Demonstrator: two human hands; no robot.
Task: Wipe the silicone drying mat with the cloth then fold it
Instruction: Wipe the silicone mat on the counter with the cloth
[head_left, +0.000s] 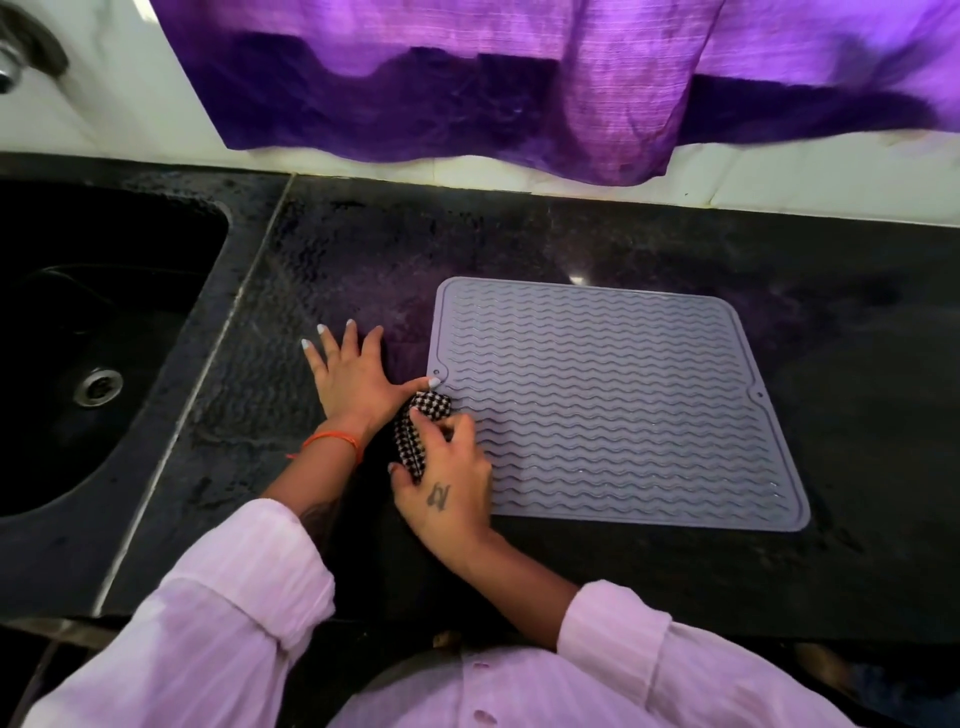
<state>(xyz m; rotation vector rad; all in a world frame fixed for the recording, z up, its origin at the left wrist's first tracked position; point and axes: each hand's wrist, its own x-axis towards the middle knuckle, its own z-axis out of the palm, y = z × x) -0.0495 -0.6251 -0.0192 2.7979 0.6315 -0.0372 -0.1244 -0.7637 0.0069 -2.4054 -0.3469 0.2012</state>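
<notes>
A grey silicone drying mat (623, 405) with wavy ridges lies flat on the black countertop (519, 239). My right hand (447, 483) grips a bunched black-and-white checked cloth (415, 431) at the mat's left edge, near its front left corner. My left hand (358, 374) rests flat on the counter just left of the mat, fingers spread, its thumb touching the mat's left rim beside a small hole. The cloth is partly hidden under my right fingers.
A black sink (93, 332) with a metal drain (98, 387) sits at the left. A tap (15, 57) shows at the top left. A purple curtain (519, 88) hangs over the white tiled wall behind the counter. The counter's front edge runs near my body.
</notes>
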